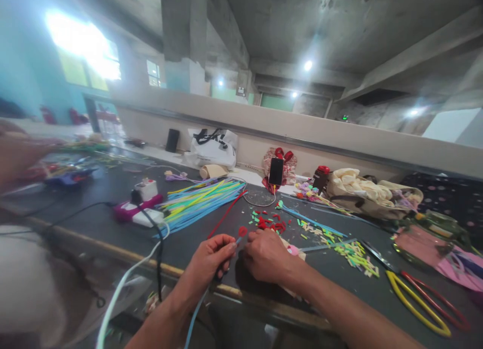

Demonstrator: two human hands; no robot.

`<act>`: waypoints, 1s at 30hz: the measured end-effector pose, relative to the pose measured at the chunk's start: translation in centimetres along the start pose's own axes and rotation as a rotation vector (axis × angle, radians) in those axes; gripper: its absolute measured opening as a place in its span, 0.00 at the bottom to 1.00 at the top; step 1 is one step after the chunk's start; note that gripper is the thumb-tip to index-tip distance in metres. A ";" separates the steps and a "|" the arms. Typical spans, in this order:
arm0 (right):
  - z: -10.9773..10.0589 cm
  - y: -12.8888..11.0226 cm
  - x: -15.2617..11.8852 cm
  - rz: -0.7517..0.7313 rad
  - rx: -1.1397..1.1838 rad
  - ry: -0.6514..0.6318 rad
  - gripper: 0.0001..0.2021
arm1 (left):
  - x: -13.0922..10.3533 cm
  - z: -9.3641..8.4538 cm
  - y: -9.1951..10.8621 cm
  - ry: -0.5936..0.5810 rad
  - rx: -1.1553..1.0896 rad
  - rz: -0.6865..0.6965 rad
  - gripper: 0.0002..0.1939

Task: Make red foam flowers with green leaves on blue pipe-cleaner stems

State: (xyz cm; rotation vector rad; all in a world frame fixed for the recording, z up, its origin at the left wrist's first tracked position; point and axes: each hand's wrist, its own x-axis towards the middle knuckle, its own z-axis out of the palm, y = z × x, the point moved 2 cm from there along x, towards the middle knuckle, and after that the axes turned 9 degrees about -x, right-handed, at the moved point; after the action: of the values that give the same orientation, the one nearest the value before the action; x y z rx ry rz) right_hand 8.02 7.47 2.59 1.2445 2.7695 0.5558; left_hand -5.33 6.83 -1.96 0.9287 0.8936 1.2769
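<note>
Near the table's front edge my left hand point(213, 258) pinches a blue stem point(195, 314), whose long end hangs below the table edge. A small round red piece point(242, 231) shows at the stem's top, just beyond the fingertips. My right hand point(264, 253) is closed close beside it, back of the hand up; what its fingers hold, if anything, is hidden. Small red cut pieces point(277, 225) lie just past my right hand. A pinkish item point(293, 250) shows partly behind the right wrist.
Blue, green and yellow stems point(204, 203) lie left of centre, near a power strip point(139, 213). Yellow-green bits point(354, 256) and large scissors point(418, 298) are on the right. A phone point(275, 171) stands behind. Another person's blurred arm point(22, 153) is at far left.
</note>
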 end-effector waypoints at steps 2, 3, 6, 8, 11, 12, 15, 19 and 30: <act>0.1 -0.2 0.2 -0.008 0.001 -0.027 0.09 | 0.0 0.0 0.0 0.000 -0.004 0.001 0.11; 0.1 -0.3 0.4 -0.005 0.002 -0.040 0.09 | 0.0 0.1 0.0 0.000 -0.007 0.002 0.11; 0.1 -0.4 1.0 0.030 0.007 -0.075 0.08 | 0.0 0.2 0.1 -0.005 -0.013 -0.004 0.11; 0.2 -0.3 1.6 0.079 0.016 -0.096 0.08 | 0.0 0.2 0.1 0.014 -0.016 -0.019 0.12; 0.7 0.2 2.8 0.181 0.037 -0.132 0.08 | 0.1 0.1 0.0 0.046 -0.012 -0.030 0.13; 0.9 0.5 3.1 0.213 0.048 -0.149 0.09 | 0.2 0.0 -0.1 0.046 -0.008 -0.026 0.14; 0.9 1.8 3.7 0.275 0.104 -0.194 0.13 | 0.4 -0.3 -0.3 0.032 0.016 -0.025 0.14; 0.1 5.3 2.5 0.303 0.196 -0.181 0.16 | 0.3 -0.4 -0.4 0.041 0.002 -0.004 0.14; 5.2 11.2 -3.5 0.422 0.245 -0.394 0.10 | 0.2 -0.1 -0.1 0.044 -0.001 -0.026 0.14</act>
State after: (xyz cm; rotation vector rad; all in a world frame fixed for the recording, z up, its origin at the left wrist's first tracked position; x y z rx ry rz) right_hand 19.39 13.25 1.29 1.7824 2.3046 -0.0275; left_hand -5.35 6.98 -2.08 0.8887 0.9367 1.2792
